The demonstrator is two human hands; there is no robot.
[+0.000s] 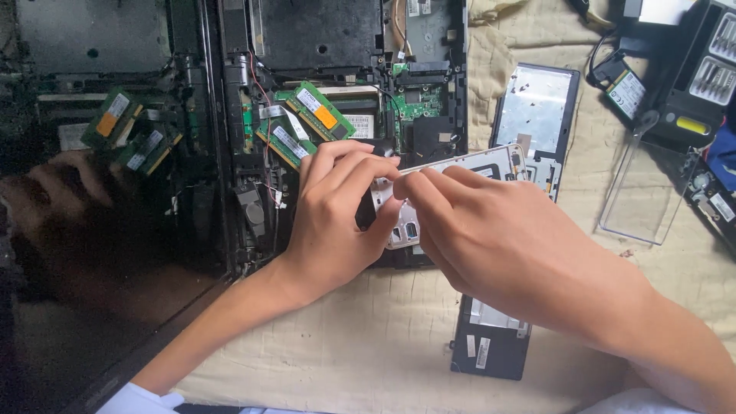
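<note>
1. Head view: my left hand [333, 218] and right hand [491, 238] both pinch a thin silver drive caddy [452, 180], fingers closed on its near edge.
2. Caddy sits over the opened laptop base [337, 46], at 3 o'clock of the green memory sticks [307, 123].
3. Looks light, stiff sheet metal, probably bendable, edges maybe sharp.
4. Best grip, I judge: long side edges, not the connector end.
5. Black cover panel [491, 345] lies at 6 o'clock on the cloth [368, 345].

Between the hands sits a silver-grey metal plate [452, 180], above the left hand [333, 218] lie green memory modules [307, 123] with orange and white labels in a black laptop chassis [345, 46], and beneath both spreads a cream cloth [368, 345].
</note>
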